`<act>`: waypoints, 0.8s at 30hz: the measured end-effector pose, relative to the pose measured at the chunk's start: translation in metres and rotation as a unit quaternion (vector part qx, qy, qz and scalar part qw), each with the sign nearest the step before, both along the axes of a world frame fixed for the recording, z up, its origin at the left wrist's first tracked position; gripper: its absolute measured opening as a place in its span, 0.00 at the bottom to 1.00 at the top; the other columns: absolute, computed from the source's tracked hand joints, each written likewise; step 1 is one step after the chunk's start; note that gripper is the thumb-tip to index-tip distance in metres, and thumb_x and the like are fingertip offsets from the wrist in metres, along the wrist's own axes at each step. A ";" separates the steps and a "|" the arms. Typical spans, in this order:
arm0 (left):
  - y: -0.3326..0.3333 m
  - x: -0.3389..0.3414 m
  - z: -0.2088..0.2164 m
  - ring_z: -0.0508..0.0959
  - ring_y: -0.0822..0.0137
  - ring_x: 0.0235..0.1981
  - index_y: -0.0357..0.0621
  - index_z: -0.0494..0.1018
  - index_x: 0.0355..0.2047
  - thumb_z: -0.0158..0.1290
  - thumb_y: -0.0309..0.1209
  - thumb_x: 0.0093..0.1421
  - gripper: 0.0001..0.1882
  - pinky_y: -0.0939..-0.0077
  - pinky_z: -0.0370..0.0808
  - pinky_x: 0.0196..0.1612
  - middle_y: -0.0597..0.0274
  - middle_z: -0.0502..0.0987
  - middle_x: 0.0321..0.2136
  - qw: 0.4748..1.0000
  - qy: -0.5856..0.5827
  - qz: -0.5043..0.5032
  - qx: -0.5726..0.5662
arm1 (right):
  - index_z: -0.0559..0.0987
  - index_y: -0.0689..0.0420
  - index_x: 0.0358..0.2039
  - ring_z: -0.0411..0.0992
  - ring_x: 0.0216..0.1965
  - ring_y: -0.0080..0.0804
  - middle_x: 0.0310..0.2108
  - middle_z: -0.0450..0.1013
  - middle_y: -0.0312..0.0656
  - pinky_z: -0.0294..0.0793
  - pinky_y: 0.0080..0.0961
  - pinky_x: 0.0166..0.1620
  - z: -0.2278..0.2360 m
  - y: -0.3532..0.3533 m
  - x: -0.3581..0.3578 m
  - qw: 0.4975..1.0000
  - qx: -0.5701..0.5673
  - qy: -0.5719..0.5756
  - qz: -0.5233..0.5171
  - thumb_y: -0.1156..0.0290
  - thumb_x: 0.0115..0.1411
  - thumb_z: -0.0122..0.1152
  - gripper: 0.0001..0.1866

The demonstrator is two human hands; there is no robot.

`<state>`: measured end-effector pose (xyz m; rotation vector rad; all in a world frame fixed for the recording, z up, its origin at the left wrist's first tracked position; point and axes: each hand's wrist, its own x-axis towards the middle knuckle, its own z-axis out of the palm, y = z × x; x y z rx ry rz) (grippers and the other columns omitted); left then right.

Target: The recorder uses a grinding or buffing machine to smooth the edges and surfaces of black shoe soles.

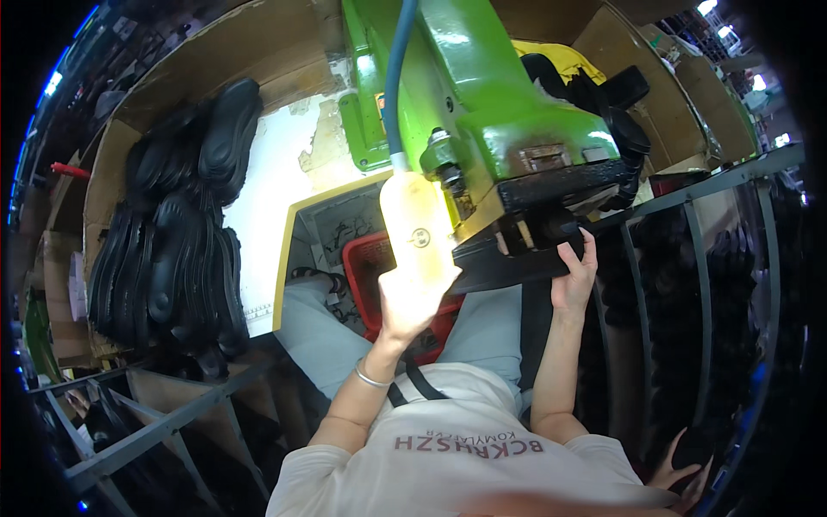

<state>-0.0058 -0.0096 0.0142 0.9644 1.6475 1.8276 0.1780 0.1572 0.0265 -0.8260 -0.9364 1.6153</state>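
A long black shoe sole is held crosswise under the head of a green machine. My right hand grips its right end, thumb and fingers curled around the edge. At the other end is my left hand, its thumb against the sole. Most of that hand's fingers are hidden behind a bright lamp, and its glare washes them out. The machine's dark working part comes down right at the sole; whether they touch cannot be made out.
Stacks of black soles fill a cardboard box at left. Below the machine sits a red basket, between my knees. More black items and a yellow cloth lie behind right. Metal racks flank me. Another person's hand shows at lower right.
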 end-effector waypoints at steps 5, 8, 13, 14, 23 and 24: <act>-0.018 -0.017 0.009 0.78 0.70 0.32 0.26 0.73 0.39 0.59 0.19 0.50 0.15 0.78 0.75 0.38 0.54 0.79 0.32 0.995 -0.062 0.041 0.074 | 0.70 0.59 0.41 0.72 0.37 0.25 0.35 0.72 0.39 0.74 0.21 0.41 0.004 -0.013 -0.011 0.998 -0.013 0.000 0.059 0.85 0.48 0.61 0.19; -0.040 -0.025 0.007 0.77 0.72 0.31 0.27 0.73 0.37 0.57 0.16 0.51 0.12 0.80 0.74 0.38 0.57 0.78 0.31 0.995 -0.083 0.045 0.045 | 0.70 0.59 0.40 0.72 0.35 0.24 0.34 0.72 0.39 0.74 0.21 0.40 0.008 -0.028 -0.027 0.997 -0.024 0.000 0.068 0.85 0.47 0.62 0.19; -0.082 -0.030 -0.017 0.76 0.72 0.32 0.29 0.72 0.36 0.56 0.16 0.51 0.10 0.80 0.73 0.38 0.57 0.77 0.31 0.982 -0.166 0.082 0.037 | 0.70 0.60 0.36 0.71 0.32 0.22 0.31 0.72 0.37 0.72 0.19 0.38 0.014 -0.044 -0.050 0.988 -0.020 -0.026 0.150 0.83 0.45 0.64 0.17; -0.091 -0.030 -0.023 0.76 0.73 0.31 0.30 0.71 0.36 0.56 0.17 0.52 0.10 0.81 0.73 0.38 0.58 0.77 0.30 0.976 -0.204 0.060 0.049 | 0.71 0.61 0.36 0.71 0.32 0.21 0.31 0.72 0.37 0.72 0.18 0.38 0.015 -0.045 -0.054 0.985 -0.010 -0.036 0.168 0.83 0.45 0.64 0.17; -0.066 -0.009 -0.014 0.75 0.78 0.33 0.30 0.71 0.43 0.57 0.22 0.54 0.16 0.83 0.72 0.38 0.62 0.78 0.34 0.987 -0.086 -0.114 -0.077 | 0.74 0.62 0.35 0.73 0.34 0.20 0.32 0.75 0.38 0.73 0.17 0.38 0.016 -0.051 -0.085 0.955 0.088 -0.089 0.268 0.79 0.43 0.70 0.17; -0.047 -0.008 -0.011 0.74 0.79 0.30 0.31 0.72 0.42 0.57 0.22 0.54 0.15 0.83 0.72 0.35 0.63 0.78 0.32 0.990 -0.104 -0.090 -0.040 | 0.75 0.62 0.35 0.73 0.34 0.21 0.32 0.76 0.39 0.73 0.18 0.39 0.015 -0.053 -0.085 0.952 0.086 -0.078 0.282 0.79 0.43 0.70 0.17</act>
